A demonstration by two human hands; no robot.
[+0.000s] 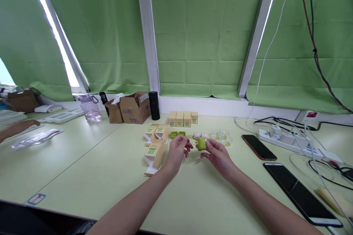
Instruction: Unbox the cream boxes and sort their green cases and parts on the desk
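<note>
Between the fingers of my right hand (220, 155) is a small olive-green cup (201, 143), with a ring-like handle on its left side. My left hand (178, 151) is beside it, slightly apart, thumb and fingertips drawn together in a pinch. Whatever they may hold is too small to make out. Just behind my hands lie small green pieces (178, 134), pale pink cylinders (200, 136) and a clear plastic tray (228, 142) with yellow bits in its round hollows. Left of my left hand stand opened small tan cartons (158, 152) with green labels and white flaps.
Closed tan cartons (179, 119) line the back. Behind the opened cartons are a brown cardboard box (135, 108), a black cylinder (154, 105) and a purple bottle (90, 108). Two phones (299, 191) (259, 147), a power strip (289, 143) and cables lie right. Another person's hand (20, 127) is far left.
</note>
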